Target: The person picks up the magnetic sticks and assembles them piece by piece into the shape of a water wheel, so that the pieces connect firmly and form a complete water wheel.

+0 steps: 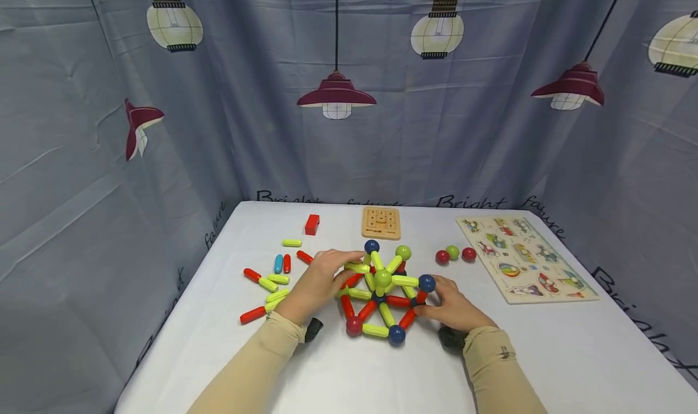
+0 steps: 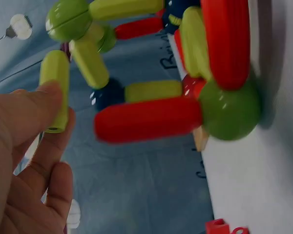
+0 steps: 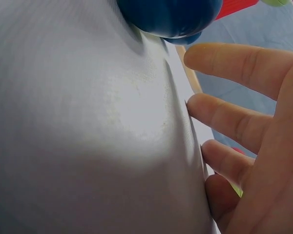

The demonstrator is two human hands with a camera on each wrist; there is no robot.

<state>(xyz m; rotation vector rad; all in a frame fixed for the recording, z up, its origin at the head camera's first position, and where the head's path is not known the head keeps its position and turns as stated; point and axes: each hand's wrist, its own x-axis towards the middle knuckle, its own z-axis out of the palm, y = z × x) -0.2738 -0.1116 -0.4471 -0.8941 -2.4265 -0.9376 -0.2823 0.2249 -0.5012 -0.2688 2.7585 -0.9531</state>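
Note:
A structure of red and yellow-green rods joined by coloured balls stands mid-table, with a yellow-green ball [image 1: 383, 278] at its raised centre. My left hand [image 1: 322, 280] pinches a yellow-green rod [image 2: 55, 87] between thumb and fingers, at the structure's upper left. In the left wrist view that rod's upper end is close to a green ball [image 2: 68, 19], and a red rod [image 2: 149, 119] slants out below. My right hand [image 1: 455, 305] is at the structure's right side, beside a blue ball [image 1: 427, 282]. Its fingers [image 3: 234, 63] are extended and hold nothing.
Loose red, yellow-green and blue rods [image 1: 279, 263] lie to the left, with a red block [image 1: 312, 224] behind them. At the back is a wooden number board [image 1: 380, 222]. Several loose balls [image 1: 452, 252] and a picture puzzle board [image 1: 526, 257] lie to the right.

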